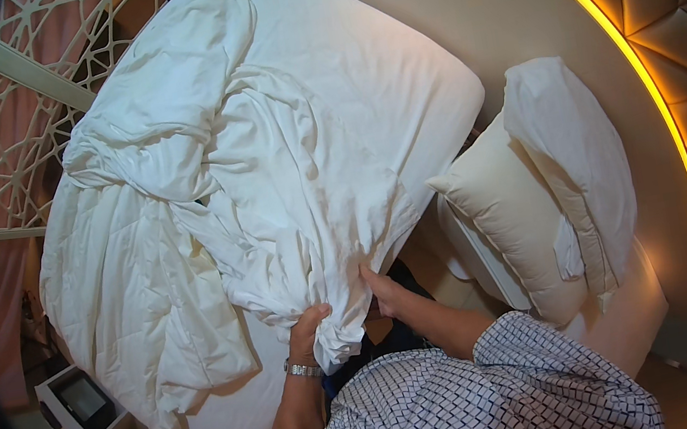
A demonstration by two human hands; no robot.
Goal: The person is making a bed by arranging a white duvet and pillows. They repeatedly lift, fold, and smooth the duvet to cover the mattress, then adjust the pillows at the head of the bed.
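A thin white duvet cover (282, 170) lies crumpled across the bed, its near end gathered in folds in front of my body. My left hand (308, 328), with a metal watch at its wrist, is closed around the bunched cloth. On the other side of the same bunch is my right hand (382, 292), gripping the cloth with the thumb on top; its other fingers are mostly hidden. To the left, a quilted white duvet (139, 294) spreads over the bed, touching the loose cover and hanging toward the near left corner.
A white-covered mattress (392, 70) lies under the cloth. Cream and white pillows (507, 214) are piled on the right, beside a padded wall (675, 23) edged by a glowing yellow strip (641, 65). A lattice screen (30, 131) stands far left, above a grey open-topped unit (91, 416).
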